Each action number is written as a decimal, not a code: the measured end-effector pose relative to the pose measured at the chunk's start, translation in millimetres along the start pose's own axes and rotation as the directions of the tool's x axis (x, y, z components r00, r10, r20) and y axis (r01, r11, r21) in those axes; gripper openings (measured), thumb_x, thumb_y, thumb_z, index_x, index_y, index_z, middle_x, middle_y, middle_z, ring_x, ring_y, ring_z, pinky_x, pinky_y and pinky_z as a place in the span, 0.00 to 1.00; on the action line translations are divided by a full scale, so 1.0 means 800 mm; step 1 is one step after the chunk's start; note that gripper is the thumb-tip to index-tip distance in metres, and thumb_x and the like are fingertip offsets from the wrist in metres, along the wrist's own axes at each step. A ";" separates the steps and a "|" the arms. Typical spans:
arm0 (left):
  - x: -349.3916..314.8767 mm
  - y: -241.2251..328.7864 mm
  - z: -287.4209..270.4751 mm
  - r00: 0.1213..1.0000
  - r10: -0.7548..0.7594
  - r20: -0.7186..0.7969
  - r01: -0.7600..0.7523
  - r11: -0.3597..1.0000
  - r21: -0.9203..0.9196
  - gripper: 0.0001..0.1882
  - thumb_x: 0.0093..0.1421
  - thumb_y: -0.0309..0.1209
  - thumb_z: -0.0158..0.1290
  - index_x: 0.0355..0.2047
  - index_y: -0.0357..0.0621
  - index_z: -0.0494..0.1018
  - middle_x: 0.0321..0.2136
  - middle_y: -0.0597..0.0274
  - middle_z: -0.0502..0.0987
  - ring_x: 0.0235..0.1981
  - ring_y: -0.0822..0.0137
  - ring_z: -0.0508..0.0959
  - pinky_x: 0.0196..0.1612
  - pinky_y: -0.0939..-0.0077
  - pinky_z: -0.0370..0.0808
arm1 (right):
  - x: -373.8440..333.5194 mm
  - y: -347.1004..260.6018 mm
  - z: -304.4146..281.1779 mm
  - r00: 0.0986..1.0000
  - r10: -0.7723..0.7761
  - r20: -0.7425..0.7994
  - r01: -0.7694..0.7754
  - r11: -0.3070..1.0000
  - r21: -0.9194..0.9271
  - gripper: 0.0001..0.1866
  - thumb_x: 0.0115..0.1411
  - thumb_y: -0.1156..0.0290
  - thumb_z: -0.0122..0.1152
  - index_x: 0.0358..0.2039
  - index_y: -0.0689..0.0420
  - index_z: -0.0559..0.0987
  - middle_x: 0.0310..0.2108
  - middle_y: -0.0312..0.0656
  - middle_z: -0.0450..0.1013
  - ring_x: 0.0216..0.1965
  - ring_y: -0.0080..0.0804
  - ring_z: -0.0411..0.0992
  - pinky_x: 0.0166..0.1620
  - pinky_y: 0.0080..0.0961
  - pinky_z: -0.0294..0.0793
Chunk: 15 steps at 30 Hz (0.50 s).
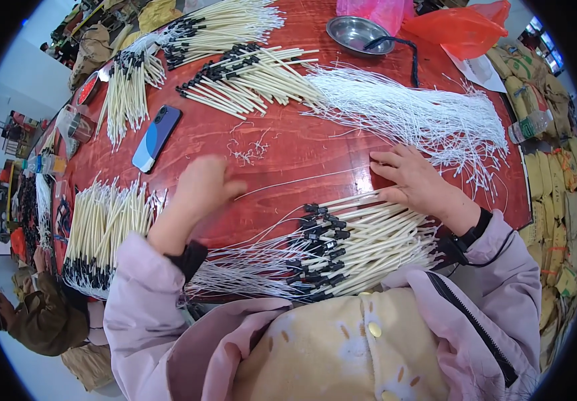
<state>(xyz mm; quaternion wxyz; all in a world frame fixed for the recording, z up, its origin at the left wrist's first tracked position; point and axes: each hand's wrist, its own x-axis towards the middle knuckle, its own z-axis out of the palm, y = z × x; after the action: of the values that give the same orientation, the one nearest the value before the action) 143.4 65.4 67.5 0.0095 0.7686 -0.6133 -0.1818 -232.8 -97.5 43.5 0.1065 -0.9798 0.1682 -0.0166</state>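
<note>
My left hand (203, 189) is raised over the red table, its curled fingers smeared by motion, thumb pointing right. Whether it pinches anything cannot be made out. A single thin white cord (302, 182) runs from near that thumb toward my right hand (410, 178). The right hand's fingers are apart over the table, its thumb at the upper edge of a pile of cream rods (382, 237) with black end pieces (325, 234). White cords (248, 269) trail leftward from these ends, below my left hand.
Loose white cords (408, 107) lie beyond my right hand. More rod bundles (255, 77) are at the back, another (111, 220) at left. A phone (157, 138), cord scraps (251, 150), a metal bowl (358, 35) and a red bag (462, 28) share the table. A person (44, 317) sits at left.
</note>
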 end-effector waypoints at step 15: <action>0.199 0.065 0.041 0.602 0.662 -0.447 -0.385 0.731 0.563 0.06 0.59 0.30 0.51 0.37 0.49 0.74 0.37 0.61 0.75 0.45 0.62 0.77 0.45 0.63 0.72 | 0.007 -0.004 0.004 0.997 -0.006 -0.083 0.017 0.992 0.126 0.32 0.57 0.49 0.66 0.49 0.66 0.81 0.56 0.51 0.73 0.53 0.50 0.69 0.57 0.43 0.68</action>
<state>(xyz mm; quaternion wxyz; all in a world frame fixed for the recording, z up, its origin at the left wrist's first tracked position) 114.2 -91.0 6.2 0.1038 0.5459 -0.7999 0.2267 -226.4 -95.2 40.7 0.1611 -0.9706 0.1653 -0.0683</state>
